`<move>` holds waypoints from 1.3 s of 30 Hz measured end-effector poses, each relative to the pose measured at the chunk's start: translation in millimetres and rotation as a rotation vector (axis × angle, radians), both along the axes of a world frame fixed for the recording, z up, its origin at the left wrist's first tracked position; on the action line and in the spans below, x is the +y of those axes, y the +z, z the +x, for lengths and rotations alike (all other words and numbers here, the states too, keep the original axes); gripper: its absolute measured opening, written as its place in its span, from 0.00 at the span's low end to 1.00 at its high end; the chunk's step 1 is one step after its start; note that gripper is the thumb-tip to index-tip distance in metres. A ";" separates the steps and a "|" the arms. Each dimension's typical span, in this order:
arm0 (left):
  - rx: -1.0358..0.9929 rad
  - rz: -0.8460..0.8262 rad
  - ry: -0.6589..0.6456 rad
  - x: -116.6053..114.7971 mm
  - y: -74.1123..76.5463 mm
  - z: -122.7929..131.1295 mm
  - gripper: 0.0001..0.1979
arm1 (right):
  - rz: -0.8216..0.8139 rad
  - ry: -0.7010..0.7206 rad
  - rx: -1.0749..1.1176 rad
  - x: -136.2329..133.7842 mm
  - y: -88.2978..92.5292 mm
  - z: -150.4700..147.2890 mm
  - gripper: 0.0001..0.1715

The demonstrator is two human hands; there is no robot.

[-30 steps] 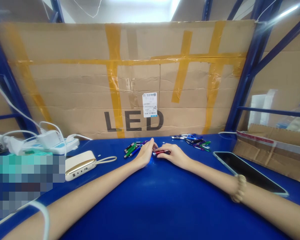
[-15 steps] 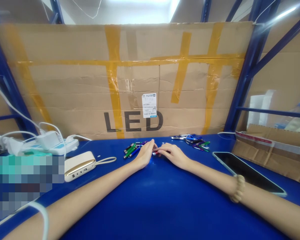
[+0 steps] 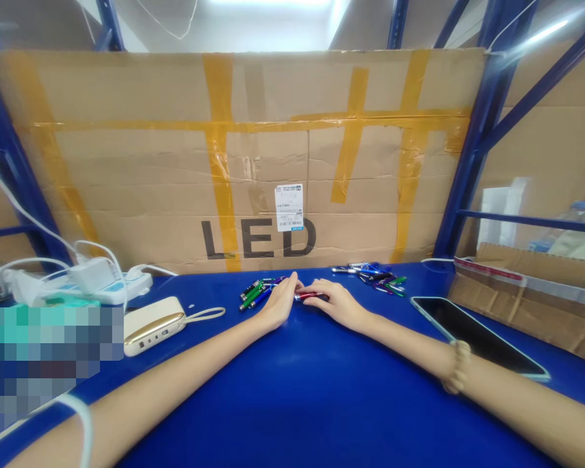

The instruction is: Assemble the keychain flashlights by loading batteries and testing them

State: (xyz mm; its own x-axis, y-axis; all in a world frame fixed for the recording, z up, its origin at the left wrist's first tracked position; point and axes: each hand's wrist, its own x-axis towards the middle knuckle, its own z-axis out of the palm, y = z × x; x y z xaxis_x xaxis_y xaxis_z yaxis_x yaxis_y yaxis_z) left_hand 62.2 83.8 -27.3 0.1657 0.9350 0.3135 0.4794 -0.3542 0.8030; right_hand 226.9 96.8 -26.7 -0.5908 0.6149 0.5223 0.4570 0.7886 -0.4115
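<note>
My right hand (image 3: pixel 342 305) rests on the blue table with its thumb and fingers closed on a slim red penlight (image 3: pixel 312 295). The penlight's silver end points left, close to the palm of my left hand (image 3: pixel 279 304). That hand stands on its edge, fingers stretched out and palm turned inward, with nothing visible in it. Just behind and left of it lies a small pile of green, blue and black penlights (image 3: pixel 256 294), partly hidden by the hand. Farther right is a looser pile of blue, green, purple and silver pieces (image 3: pixel 373 276).
A cream power bank (image 3: pixel 151 325) with a strap lies left, near a white power strip (image 3: pixel 136 286) and cables. A tablet or phone (image 3: pixel 478 338) lies beside my right forearm. Behind stands a large taped cardboard sheet (image 3: pixel 166 182); another cardboard box (image 3: pixel 526 292) is right.
A blue glow beside my left hand's lower edge is gone. More of the red penlight shows as my right fingers have shifted. The view has moved slightly.
</note>
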 end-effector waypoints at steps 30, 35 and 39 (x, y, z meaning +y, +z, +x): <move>0.003 0.000 -0.003 -1.7 1.5 0.3 0.29 | -0.061 0.022 -0.034 1.4 0.4 0.9 0.16; -0.015 -0.002 0.010 -3.7 3.2 1.7 0.27 | -0.069 0.027 -0.020 0.5 0.0 -0.2 0.18; 0.039 0.049 -0.016 -8.6 4.0 4.6 0.18 | -0.112 0.150 0.102 5.0 -4.9 -1.9 0.19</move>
